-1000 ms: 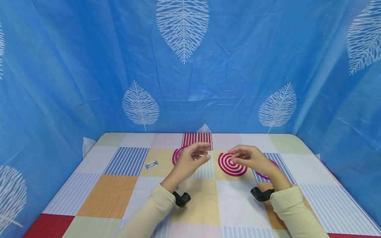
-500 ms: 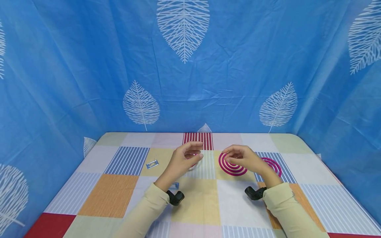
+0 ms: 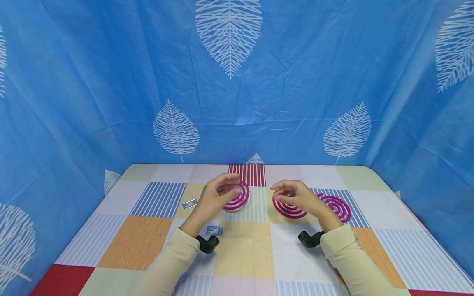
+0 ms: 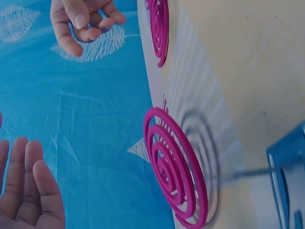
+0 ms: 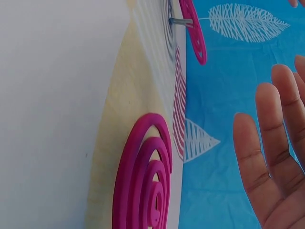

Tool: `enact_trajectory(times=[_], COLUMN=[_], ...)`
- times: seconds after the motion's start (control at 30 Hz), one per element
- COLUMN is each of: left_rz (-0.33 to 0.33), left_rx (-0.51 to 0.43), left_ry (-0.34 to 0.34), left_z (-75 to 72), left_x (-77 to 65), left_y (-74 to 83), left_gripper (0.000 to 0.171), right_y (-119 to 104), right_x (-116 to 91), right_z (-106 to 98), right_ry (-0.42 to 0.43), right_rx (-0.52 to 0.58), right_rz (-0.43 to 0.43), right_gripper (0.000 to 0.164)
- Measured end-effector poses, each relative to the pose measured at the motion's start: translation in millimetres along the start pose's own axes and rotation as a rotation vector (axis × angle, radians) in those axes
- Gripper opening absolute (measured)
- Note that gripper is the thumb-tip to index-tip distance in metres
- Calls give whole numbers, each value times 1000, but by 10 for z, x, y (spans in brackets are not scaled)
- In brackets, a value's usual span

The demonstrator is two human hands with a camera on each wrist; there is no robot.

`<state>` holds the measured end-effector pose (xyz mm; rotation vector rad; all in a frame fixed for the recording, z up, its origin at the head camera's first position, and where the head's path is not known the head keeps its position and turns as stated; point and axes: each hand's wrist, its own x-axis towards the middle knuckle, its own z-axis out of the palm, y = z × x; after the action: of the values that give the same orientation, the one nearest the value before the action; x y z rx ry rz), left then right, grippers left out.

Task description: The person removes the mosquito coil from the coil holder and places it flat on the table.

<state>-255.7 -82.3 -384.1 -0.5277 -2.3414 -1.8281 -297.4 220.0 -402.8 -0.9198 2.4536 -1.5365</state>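
My left hand (image 3: pixel 217 192) hovers at a magenta spiral mosquito coil (image 3: pixel 247 196), overlapping its left part in the head view. In the left wrist view this coil (image 4: pixel 177 179) stands off the cloth and casts a shadow; a small metal support (image 5: pixel 181 21) shows under it in the right wrist view. Above a second mosquito coil (image 3: pixel 289 211), lying flat, is my right hand (image 3: pixel 298 198). The fingers of both hands bend loosely around nothing. A third mosquito coil (image 3: pixel 337 205) lies flat beside the right forearm.
Two small metal coil stands with upright prongs lie on the left: one stand (image 3: pixel 189 203) farther back, the other stand (image 3: pixel 214 230) close to the left wrist. Patchwork cloth (image 3: pixel 244 250) covers the table. A blue leaf-print curtain (image 3: pixel 281 82) encloses the back and sides.
Both hands have drifted left, holding nothing. The raised coil and the nearer stand, partly hidden by the left arm before, now show more. More of the third coil shows too.
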Motion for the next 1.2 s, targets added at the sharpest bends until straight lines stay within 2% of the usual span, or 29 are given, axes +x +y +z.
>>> enact_trajectory(times=[0.17, 0.6, 1.0, 1.2], left_rz=[-19, -31, -107, -105], left_rx=[11, 4, 24, -30], left_ry=[9, -4, 23, 29], left_z=[-76, -272, -437, -475], left_x=[-19, -15, 18, 49], left_y=[-40, -121, -232, -305], left_gripper=[39, 38, 38, 38], right_y=[13, 14, 36, 83], right_x=[40, 151, 250, 300], right_z=[32, 130, 245, 311], right_ry=[-6, 0, 6, 33], right_rx=[38, 17, 85, 113], right_rz=[-15, 7, 25, 36], right_gripper=[27, 29, 33, 35])
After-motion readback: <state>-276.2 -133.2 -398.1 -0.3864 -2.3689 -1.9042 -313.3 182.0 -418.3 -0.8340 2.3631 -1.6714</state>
